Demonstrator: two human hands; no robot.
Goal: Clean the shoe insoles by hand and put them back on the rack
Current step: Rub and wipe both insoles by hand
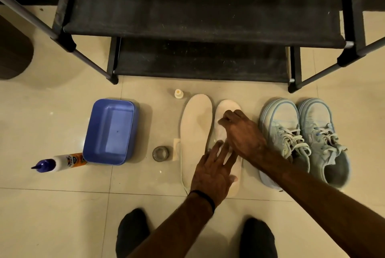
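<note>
Two pale insoles were laid side by side on the tiled floor point(62, 205), toes toward the rack point(204, 20), which stood at the top of the view w/ two dark fabric shelves. The left insole point(195, 128) was left untouched. The right insole point(224, 112) was being handled by both hands.

The left hand point(212, 172) was placed flat on the heel half of the right insole, fingers straight and spread, palm down, so the insole was pressed to the floor. A dark band point(205, 198) was worn at that wrist. The left forearm was stretched up from the bottom centre.

The right hand point(241, 132) was held over the front half of the same insole, wrist bent, knuckles up, fingertips curled down and pinched together on the surface. Whether sth small was held between the fingers could not be told; the fingers looked closed. The right forearm was reached in diagonally from the lower right, across the heel of one shoe.

A pair of light blue sneakers point(302, 139) was set just beside the insoles, on the right. A blue plastic tub point(110, 130) was seen well to the left, w/ a glue bottle point(62, 161) lying at its corner. Near the left insole were a small roll of tape point(160, 153), a small white bottle point(178, 93) and a pale flat piece point(177, 149). Two feet in dark socks point(133, 232) were seen at the bottom edge.
</note>
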